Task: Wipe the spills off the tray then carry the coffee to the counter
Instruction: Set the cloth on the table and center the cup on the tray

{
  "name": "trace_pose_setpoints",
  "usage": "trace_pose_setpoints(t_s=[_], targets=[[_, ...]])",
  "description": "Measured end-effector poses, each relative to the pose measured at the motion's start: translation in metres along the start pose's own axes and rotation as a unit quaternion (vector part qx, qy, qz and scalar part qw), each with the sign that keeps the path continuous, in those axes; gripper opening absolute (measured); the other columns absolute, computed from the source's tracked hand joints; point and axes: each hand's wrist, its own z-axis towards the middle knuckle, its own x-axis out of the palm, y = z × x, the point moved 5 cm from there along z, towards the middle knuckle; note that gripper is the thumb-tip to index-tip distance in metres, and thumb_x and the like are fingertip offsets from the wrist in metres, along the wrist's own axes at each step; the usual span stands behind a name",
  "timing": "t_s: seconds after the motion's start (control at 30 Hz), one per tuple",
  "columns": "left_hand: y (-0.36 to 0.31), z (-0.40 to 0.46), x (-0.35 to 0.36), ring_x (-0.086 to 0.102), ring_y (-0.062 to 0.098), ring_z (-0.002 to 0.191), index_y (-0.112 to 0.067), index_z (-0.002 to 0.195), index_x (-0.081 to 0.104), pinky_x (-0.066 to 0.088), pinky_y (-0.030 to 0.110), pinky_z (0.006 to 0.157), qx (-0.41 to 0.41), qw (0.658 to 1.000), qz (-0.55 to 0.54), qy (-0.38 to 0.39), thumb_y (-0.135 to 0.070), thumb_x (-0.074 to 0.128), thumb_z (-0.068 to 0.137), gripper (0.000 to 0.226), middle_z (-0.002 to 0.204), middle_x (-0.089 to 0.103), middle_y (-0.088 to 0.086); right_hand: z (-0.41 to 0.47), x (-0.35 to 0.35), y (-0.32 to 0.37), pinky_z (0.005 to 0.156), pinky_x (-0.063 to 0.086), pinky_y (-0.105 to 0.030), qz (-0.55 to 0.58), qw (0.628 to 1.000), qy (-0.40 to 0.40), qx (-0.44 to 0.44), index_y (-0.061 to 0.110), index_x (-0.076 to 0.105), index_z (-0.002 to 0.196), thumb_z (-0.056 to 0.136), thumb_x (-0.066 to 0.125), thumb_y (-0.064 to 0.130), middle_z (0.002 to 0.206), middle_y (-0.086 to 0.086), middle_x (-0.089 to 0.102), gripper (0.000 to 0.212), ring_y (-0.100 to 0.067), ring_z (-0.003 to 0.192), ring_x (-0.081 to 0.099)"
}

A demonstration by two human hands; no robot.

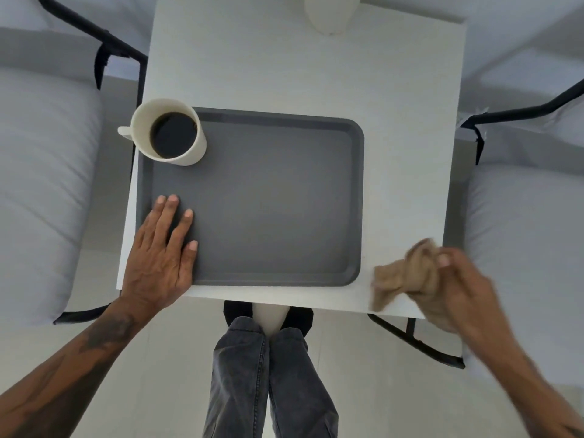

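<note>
Head view, item one?
— Grey tray (268, 197) on a white table (395, 121), no spills visible on its surface.

Item two?
— Cream mug (170, 131) of black coffee, standing upright in the tray's far left corner, handle pointing left.

Left hand (161, 248)?
— Flat, fingers spread, pressing the tray's near left corner.

Right hand (464, 286)?
— Blurred; closed around a crumpled tan cloth (404, 276), off the tray, over the table's near right corner.

Other entries?
— White vessel (331, 11) at the table's far edge, pale cushioned chairs (41, 191) on both sides.
</note>
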Motion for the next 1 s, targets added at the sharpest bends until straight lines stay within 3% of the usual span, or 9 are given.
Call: trace_pose_setpoints(t_s=[0.1, 0.27, 0.43, 0.5, 0.67, 0.73, 0.83, 0.9, 1.0], targets=[[-0.013, 0.006, 0.006, 0.018, 0.037, 0.152, 0.001, 0.148, 0.038, 0.026, 0.055, 0.119, 0.009, 1.000, -0.003, 0.011, -0.030, 0.037, 0.102, 0.056, 0.162, 0.024, 0.022, 0.018, -0.055, -0.007, 0.073, 0.052, -0.028, -0.030, 0.998, -0.043, 0.017, 0.028, 0.060, 0.092, 0.102, 0.038, 0.036, 0.089, 0.008, 0.068, 0.025, -0.019, 0.084, 0.060], [-0.031, -0.011, 0.020, 0.017, 0.036, 0.153, 0.000, 0.149, 0.038, 0.025, 0.054, 0.120, 0.017, 0.999, -0.014, 0.041, -0.032, 0.035, 0.102, 0.057, 0.163, 0.023, 0.020, 0.062, -0.053, -0.028, 0.082, 0.052, -0.033, 0.017, 0.963, 0.206, 0.170, 0.016, 0.069, 0.097, 0.094, 0.049, 0.039, 0.095, -0.012, 0.069, 0.030, -0.024, 0.090, 0.062], [-0.050, -0.007, -0.011, 0.033, 0.037, 0.146, 0.003, 0.135, 0.053, 0.028, 0.057, 0.117, -0.010, 0.999, -0.043, -0.004, -0.037, 0.045, 0.099, 0.054, 0.152, 0.041, 0.024, 0.076, -0.028, -0.033, 0.082, 0.043, -0.039, -0.072, 0.965, 0.237, 0.088, 0.024, 0.064, 0.086, 0.099, 0.043, 0.039, 0.082, -0.001, 0.063, 0.029, -0.017, 0.082, 0.055], [-0.093, -0.004, -0.031, 0.039, 0.031, 0.142, -0.002, 0.139, 0.050, 0.034, 0.052, 0.115, -0.007, 0.988, -0.156, 0.001, -0.043, 0.058, 0.092, 0.063, 0.150, 0.044, 0.018, 0.053, -0.024, -0.019, 0.078, 0.043, -0.036, -0.046, 0.975, 0.213, 0.049, 0.018, 0.062, 0.092, 0.097, 0.041, 0.040, 0.085, -0.010, 0.062, 0.031, -0.017, 0.079, 0.054], [-0.224, 0.017, -0.068, -0.005, 0.000, 0.152, -0.029, 0.158, 0.007, 0.005, 0.020, 0.121, 0.044, 0.899, -0.385, 0.204, -0.059, 0.080, 0.070, 0.119, 0.164, -0.003, -0.027, -0.016, -0.009, 0.031, 0.068, 0.045, -0.012, 0.078, 0.969, 0.236, 0.008, 0.026, 0.066, 0.091, 0.095, 0.041, 0.036, 0.080, 0.004, 0.066, 0.027, -0.005, 0.076, 0.060], [-0.237, 0.024, -0.073, 0.003, -0.010, 0.148, -0.040, 0.152, 0.027, 0.004, 0.016, 0.121, 0.082, 0.882, -0.397, 0.241, -0.057, 0.081, 0.071, 0.098, 0.157, 0.013, -0.039, -0.035, -0.005, 0.045, 0.069, 0.046, -0.010, 0.102, 0.961, 0.256, -0.001, 0.030, 0.067, 0.092, 0.096, 0.042, 0.052, 0.082, 0.011, 0.068, 0.033, -0.004, 0.080, 0.062], [-0.230, 0.014, -0.072, 0.064, 0.009, 0.105, -0.024, 0.102, 0.069, 0.046, 0.037, 0.101, 0.100, 0.872, -0.407, 0.252, -0.043, 0.071, 0.086, 0.025, 0.102, 0.072, -0.010, -0.049, -0.005, 0.049, 0.070, 0.049, -0.008, 0.112, 0.957, 0.269, 0.000, 0.038, 0.065, 0.095, 0.076, 0.051, 0.073, 0.089, 0.016, 0.068, 0.042, -0.001, 0.084, 0.063], [-0.218, -0.001, -0.068, 0.063, 0.013, 0.076, -0.020, 0.088, 0.067, 0.052, 0.039, 0.073, 0.061, 0.858, -0.420, 0.290, -0.040, 0.064, 0.091, 0.021, 0.080, 0.067, -0.006, -0.052, 0.001, 0.044, 0.073, 0.055, -0.021, 0.076, 0.953, 0.292, -0.006, 0.041, 0.063, 0.104, 0.075, 0.062, 0.066, 0.101, 0.014, 0.070, 0.038, -0.008, 0.090, 0.066], [-0.207, -0.014, -0.071, 0.061, 0.011, 0.072, -0.023, 0.088, 0.063, 0.051, 0.038, 0.065, 0.036, 0.864, -0.399, 0.305, -0.048, 0.057, 0.090, 0.025, 0.080, 0.063, -0.008, -0.044, 0.013, 0.033, 0.068, 0.054, -0.031, -0.020, 0.963, 0.262, -0.062, 0.031, 0.070, 0.103, 0.087, 0.063, 0.041, 0.096, 0.007, 0.071, 0.020, -0.017, 0.085, 0.064]])
